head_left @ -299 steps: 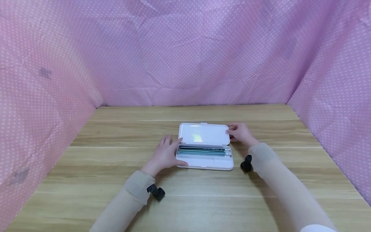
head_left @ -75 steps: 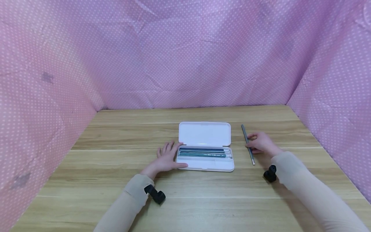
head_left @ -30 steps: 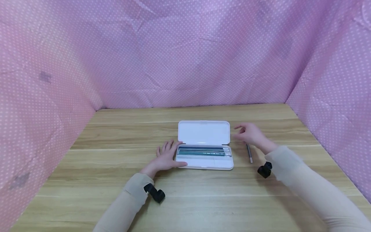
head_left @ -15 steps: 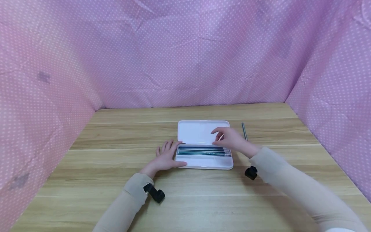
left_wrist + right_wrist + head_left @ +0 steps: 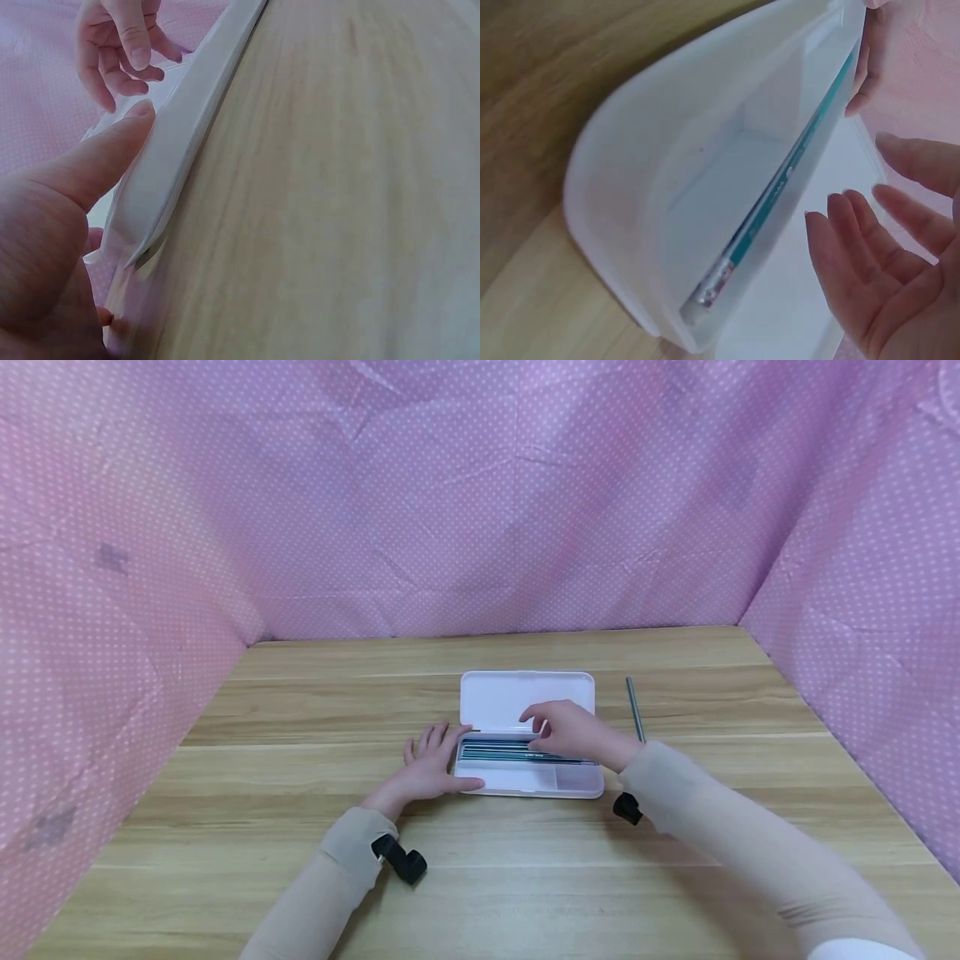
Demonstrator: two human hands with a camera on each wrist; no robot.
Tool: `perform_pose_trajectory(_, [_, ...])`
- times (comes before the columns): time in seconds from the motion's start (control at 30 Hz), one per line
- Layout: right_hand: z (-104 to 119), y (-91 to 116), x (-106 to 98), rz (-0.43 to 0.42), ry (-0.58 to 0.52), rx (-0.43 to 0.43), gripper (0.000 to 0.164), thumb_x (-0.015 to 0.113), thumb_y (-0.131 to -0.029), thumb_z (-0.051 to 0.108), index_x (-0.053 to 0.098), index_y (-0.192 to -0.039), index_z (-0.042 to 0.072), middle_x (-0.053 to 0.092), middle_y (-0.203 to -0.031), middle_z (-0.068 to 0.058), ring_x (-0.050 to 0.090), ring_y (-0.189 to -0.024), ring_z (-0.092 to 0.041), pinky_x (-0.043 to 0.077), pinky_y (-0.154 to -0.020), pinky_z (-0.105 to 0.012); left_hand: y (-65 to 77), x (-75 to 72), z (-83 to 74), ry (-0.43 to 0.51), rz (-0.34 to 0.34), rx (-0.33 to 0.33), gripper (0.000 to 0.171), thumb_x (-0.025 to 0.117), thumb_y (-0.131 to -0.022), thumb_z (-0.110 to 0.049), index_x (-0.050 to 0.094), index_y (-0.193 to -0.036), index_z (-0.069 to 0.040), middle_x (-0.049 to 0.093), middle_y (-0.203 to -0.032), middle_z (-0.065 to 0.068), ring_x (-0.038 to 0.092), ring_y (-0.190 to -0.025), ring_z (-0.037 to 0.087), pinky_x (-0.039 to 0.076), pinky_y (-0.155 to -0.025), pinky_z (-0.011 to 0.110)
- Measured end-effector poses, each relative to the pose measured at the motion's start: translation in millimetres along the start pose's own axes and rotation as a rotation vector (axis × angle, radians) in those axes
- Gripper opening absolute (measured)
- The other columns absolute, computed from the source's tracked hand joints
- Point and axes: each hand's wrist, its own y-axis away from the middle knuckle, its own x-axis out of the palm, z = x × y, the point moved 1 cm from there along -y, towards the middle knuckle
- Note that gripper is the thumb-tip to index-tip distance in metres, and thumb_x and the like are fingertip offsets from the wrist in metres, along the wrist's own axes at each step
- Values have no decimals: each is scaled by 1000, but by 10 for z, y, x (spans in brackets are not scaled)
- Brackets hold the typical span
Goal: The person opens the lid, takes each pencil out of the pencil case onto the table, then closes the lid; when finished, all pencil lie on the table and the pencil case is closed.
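A white pencil case (image 5: 510,781) lies on the table with its lid (image 5: 495,697) folded back, away from the person. Several green pencils (image 5: 487,750) lie side by side in its rear compartment. My left hand (image 5: 427,768) rests at the case's left end, fingers spread, thumb on the front rim as the left wrist view shows. Over the pencils hovers my right hand (image 5: 572,731), fingers loosely bent and nothing between them; in the right wrist view a pencil (image 5: 780,180) with a white eraser end lies below it. Another pencil (image 5: 634,706) lies on the table right of the case.
The wooden table (image 5: 480,877) spreads around the case on all sides. A pink dotted cloth (image 5: 480,502) hangs behind and along both sides. Each wrist carries a small black camera, such as the left one (image 5: 401,860).
My right hand let go of the pencil on the table right of the case, then moved left over the case and lower toward the pencils. The left hand stays in place.
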Motion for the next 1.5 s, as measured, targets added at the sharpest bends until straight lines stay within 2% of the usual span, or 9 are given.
perform_pose_trajectory(0.27, [-52, -21, 82, 49, 49, -52, 33, 69, -86, 12, 64, -118, 7, 66, -97, -4, 58, -85, -15, 50, -84, -34, -15, 15, 22, 4, 4, 0, 86, 71, -77, -52, 27, -147, -28, 12, -155, 20, 3, -142, 40, -4, -106, 66])
perform_pose_trajectory(0.47, [-46, -21, 90, 68, 62, -36, 32, 70, -85, 12, 64, -117, 8, 65, -97, -3, 55, -83, -15, 49, -83, -34, -3, 3, 5, 32, 16, -11, 86, 71, -77, -52, 27, -147, -29, 10, -156, 20, 0, -143, 40, -6, -106, 66])
perform_pose_trajectory(0.7, [-62, -36, 102, 87, 78, -33, 31, 71, -84, 11, 66, -115, 9, 65, -96, -2, 53, -81, -13, 48, -81, -32, -7, 9, 12, 14, 5, 0, 85, 72, -77, -53, 28, -146, -29, 13, -155, 20, 3, -142, 40, -4, -106, 66])
perform_pose_trajectory(1.5, [-90, -107, 106, 126, 110, -72, 26, 69, -85, 6, 68, -111, 9, 62, -90, 1, 52, -82, -16, 46, -82, -32, 13, -23, -16, 6, 12, -12, 85, 71, -78, -52, 28, -146, -27, 12, -156, 20, 2, -143, 41, -5, -106, 66])
